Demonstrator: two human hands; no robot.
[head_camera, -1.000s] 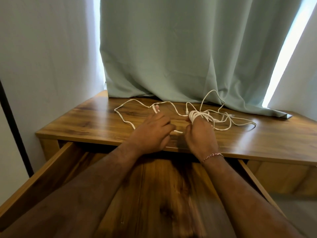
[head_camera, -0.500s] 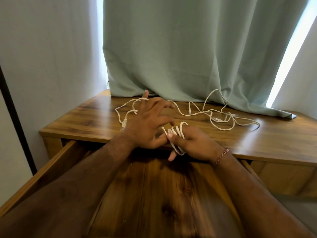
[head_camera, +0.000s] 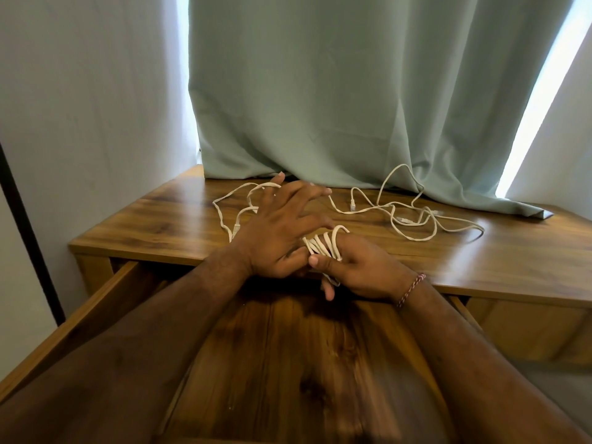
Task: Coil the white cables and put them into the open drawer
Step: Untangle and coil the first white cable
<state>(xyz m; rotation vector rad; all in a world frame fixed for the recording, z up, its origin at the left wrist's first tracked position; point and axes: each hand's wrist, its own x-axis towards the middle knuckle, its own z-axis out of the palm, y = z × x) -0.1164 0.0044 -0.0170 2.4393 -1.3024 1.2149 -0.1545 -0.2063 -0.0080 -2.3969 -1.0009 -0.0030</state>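
Head view, and we are right in the thick of the winding: the right hand (head_camera: 355,270) sits at the front edge of the wooden top (head_camera: 499,261), fingers curled shut around a small coil (head_camera: 323,246) of white cable, several turns wrapped across the fingers with the thumb pressing them in place. The left hand (head_camera: 282,232) lies just beside it, touching, fingers fanned wide and half open, with a run of the white cable (head_camera: 413,216) passing under or through them; whether it is pinching that strand I cannot tell. The rest of the cable sprawls loose over the top, one loop out to the left with a plug (head_camera: 235,231) near the edge, a bigger tangle to the right by the hem of the green curtain (head_camera: 320,91). The open drawer (head_camera: 288,363) waits directly below both forearms, nothing in it that I can see. To do this turn well, my call is: keep the thumb clamped so the existing loops do not slide off the fingertips, feed slack with the left hand under light tension, lay each turn flat beside the last, and shake out that right-hand tangle before it gets dragged in as a knot. As for writing, brands or labels, none is readable anywhere, not on cable, plugs or furniture.
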